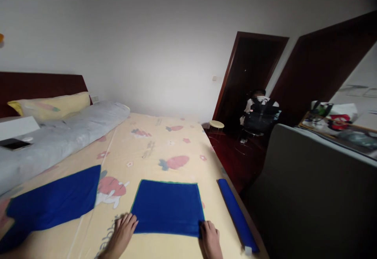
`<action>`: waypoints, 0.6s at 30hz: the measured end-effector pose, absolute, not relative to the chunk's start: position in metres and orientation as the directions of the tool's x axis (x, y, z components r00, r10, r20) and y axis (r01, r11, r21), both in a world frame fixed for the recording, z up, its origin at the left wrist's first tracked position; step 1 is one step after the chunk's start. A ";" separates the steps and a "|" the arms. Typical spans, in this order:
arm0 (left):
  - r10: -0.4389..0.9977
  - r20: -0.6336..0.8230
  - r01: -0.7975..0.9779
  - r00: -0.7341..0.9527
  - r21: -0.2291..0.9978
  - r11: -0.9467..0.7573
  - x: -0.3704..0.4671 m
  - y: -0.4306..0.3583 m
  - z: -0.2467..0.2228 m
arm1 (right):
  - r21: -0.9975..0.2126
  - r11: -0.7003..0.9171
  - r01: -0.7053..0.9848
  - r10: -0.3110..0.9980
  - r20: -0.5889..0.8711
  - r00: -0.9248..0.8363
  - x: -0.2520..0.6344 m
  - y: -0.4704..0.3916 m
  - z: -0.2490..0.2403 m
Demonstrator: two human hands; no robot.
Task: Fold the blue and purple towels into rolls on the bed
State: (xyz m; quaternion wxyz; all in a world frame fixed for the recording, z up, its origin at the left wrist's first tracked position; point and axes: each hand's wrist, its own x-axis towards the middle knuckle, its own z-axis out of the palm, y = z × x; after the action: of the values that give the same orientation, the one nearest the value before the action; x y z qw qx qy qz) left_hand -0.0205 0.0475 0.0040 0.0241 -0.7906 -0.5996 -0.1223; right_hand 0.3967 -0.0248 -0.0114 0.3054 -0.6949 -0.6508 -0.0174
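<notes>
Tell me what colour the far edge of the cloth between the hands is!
The far edge is green, seen best in the head view.

My left hand (125,226) and right hand (211,236) hide bits of the blue cloth (167,208) at its sides. Leftward, my view's edge crops a second blue cloth (59,198); far rightward, a blurred red item (339,122) is perhaps a bag.

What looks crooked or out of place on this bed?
The blue cloth on the left looks askew: it lies slanted with an uneven outline, while the middle blue cloth lies flat and neat.
</notes>
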 end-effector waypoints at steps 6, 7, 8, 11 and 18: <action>0.916 0.224 0.905 0.332 0.196 -0.376 -0.044 0.038 -0.009 | -0.297 0.217 0.930 0.917 0.388 -0.090 0.411 -0.038 0.001; 0.921 0.214 0.910 0.326 0.193 -0.367 -0.048 0.037 -0.011 | -0.279 0.229 0.933 0.920 0.375 -0.113 0.413 -0.040 0.002; 0.927 0.205 0.916 0.315 0.189 -0.353 -0.051 0.036 -0.011 | -0.263 0.234 0.936 0.923 0.364 -0.129 0.416 -0.040 0.004; 0.935 0.193 0.927 0.297 0.178 -0.331 -0.054 0.037 -0.007 | -0.208 0.247 0.946 0.919 0.359 -0.161 0.418 -0.038 0.005; 0.922 0.210 0.913 0.325 0.185 -0.364 -0.042 0.041 0.029 | -0.096 0.282 0.955 0.890 0.398 -0.223 0.409 -0.026 0.008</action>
State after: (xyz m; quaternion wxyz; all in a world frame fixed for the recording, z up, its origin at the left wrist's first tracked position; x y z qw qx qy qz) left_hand -0.0425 0.0410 0.0290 -0.0165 -0.8139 -0.5636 -0.1403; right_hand 0.4094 -0.0257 0.0076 0.1916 -0.5932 -0.7774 -0.0843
